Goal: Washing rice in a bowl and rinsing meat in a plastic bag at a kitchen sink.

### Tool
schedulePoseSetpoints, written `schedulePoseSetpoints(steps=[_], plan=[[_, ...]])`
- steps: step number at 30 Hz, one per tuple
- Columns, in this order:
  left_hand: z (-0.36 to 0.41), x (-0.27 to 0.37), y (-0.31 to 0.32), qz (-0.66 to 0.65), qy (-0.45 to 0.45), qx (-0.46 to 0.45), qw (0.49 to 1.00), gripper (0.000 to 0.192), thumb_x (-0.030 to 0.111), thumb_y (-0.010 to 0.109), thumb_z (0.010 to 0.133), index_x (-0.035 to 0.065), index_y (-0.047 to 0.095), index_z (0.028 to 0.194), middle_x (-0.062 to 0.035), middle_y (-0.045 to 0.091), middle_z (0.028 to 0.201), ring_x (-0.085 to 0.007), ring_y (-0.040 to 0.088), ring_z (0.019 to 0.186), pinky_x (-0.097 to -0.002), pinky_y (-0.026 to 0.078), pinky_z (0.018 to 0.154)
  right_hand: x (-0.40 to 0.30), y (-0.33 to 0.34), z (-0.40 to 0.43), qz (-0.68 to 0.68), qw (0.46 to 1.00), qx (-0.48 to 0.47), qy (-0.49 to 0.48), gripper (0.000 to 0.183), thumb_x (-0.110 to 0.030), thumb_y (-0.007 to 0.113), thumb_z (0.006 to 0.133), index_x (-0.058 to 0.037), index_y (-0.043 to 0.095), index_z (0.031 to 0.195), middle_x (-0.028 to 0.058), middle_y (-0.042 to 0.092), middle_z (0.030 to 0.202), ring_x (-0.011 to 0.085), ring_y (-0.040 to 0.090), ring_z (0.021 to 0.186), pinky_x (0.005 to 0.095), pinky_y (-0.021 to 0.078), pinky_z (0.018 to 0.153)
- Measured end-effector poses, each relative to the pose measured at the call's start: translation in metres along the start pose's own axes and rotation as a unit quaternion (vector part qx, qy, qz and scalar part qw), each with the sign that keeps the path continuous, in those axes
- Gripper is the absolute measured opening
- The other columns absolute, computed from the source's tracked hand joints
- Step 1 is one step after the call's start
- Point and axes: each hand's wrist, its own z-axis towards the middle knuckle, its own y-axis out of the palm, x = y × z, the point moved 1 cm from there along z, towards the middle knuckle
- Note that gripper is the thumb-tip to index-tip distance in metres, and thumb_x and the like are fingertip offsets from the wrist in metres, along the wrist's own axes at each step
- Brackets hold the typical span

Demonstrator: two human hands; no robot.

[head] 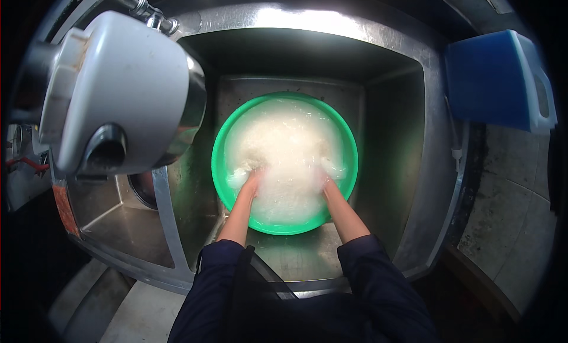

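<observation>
A round green plastic basin [353,165] stands on the floor of a stainless steel sink. Cloudy whitish water covers a mass of pale grains [284,139], which look like rice. My left hand [258,175] is sunk past the fingers at the basin's left side. Opposite it, my right hand [323,176] dips into the same water on the right. The murky liquid hides the fingers of both hands, so what they grasp cannot be made out. Small splashes show beside each wrist.
A white and metal appliance [128,90] juts over the sink's left side, below a metal pipe [142,8]. A divider [166,218] separates a second sink compartment [128,236]. To the right, a blue container with a white handle [488,81] stands by the steel rim [428,103].
</observation>
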Motion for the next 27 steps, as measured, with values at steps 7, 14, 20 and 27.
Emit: schedulePoseSetpoints(steps=[7,14,20,27], plan=[[-0.046,0.019,-0.032,-0.096,0.118,-0.049,0.987,0.047,0.017,0.050,0.081,-0.0021,0.036,0.122,-0.0120,0.045,0.120,-0.0237,0.047,0.104,-0.0300,0.037,0.088,-0.031,0.185,-0.092,-0.159,0.960,-0.026,-0.230,0.027,-0.024,0.054,0.082,-0.0002,0.057,0.095,0.0074,0.059,0.085,0.0128,0.052,0.079,0.0294,0.0426,0.066],[-0.077,0.066,-0.035,0.020,0.224,0.258,0.939,0.069,0.007,0.053,0.079,-0.0001,0.007,0.129,-0.0176,0.035,0.124,-0.0242,0.039,0.113,-0.0322,0.033,0.093,-0.069,0.185,-0.116,-0.106,0.955,0.086,-0.264,0.030,-0.014,0.051,0.081,-0.0026,0.048,0.109,0.0107,0.049,0.104,0.0173,0.052,0.080,0.0316,0.0421,0.064],[-0.040,0.079,-0.053,0.007,0.172,0.027,0.985,0.057,0.041,0.044,0.082,0.0047,0.037,0.126,-0.0082,0.028,0.135,-0.0236,0.025,0.125,-0.0331,0.022,0.100,-0.118,0.120,-0.106,-0.125,0.988,-0.017,-0.087,0.063,-0.046,0.053,0.073,-0.0206,0.036,0.128,0.0104,0.018,0.139,0.0306,0.013,0.128,0.0541,0.0108,0.098],[-0.010,0.042,-0.067,-0.138,0.076,0.041,0.987,0.060,0.044,0.046,0.080,0.0045,0.040,0.124,-0.0138,0.038,0.127,-0.0239,0.035,0.118,-0.0351,0.028,0.097,-0.100,0.134,-0.067,-0.204,0.979,0.006,-0.006,0.070,-0.050,0.053,0.073,-0.0128,0.033,0.129,0.0133,0.033,0.132,0.0288,0.034,0.117,0.0410,0.0307,0.094]])
